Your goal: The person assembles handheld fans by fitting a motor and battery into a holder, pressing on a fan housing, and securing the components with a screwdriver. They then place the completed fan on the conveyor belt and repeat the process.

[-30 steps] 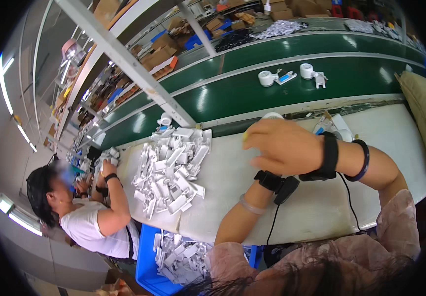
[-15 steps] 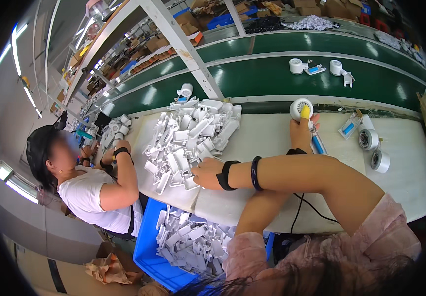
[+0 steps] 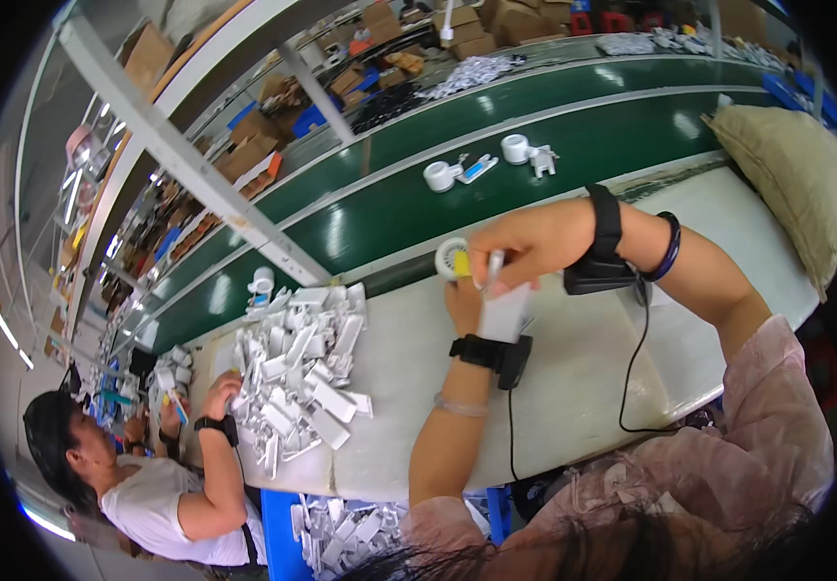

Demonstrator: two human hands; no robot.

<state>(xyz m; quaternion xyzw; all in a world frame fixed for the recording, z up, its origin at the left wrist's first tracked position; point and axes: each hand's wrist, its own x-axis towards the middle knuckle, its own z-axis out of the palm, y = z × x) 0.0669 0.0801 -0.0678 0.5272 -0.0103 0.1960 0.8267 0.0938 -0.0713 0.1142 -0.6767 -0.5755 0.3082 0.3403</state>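
Observation:
My left hand (image 3: 465, 305), with yellow covering on a fingertip, is wrapped round a small white fan (image 3: 451, 258) with a round slotted head. Over its lower part my right hand (image 3: 532, 247) pinches a white plastic cover piece (image 3: 503, 315). The fingers partly hide both parts, and I cannot tell whether the cover is seated on the fan or only beside it. Left of my hands, a heap of white plastic covers (image 3: 307, 358) lies on the table.
On the green conveyor (image 3: 380, 198) lie two white fan units (image 3: 442, 174). A blue bin (image 3: 283, 523) of white parts stands under the table edge. A person in a white shirt (image 3: 162, 504) works at the left. A beige sack (image 3: 786, 184) sits at the right, and black cables (image 3: 631, 368) trail from my wrists.
My right hand has left the heap and come over to my left hand, now with a white cover piece in it. The view has swung to the right.

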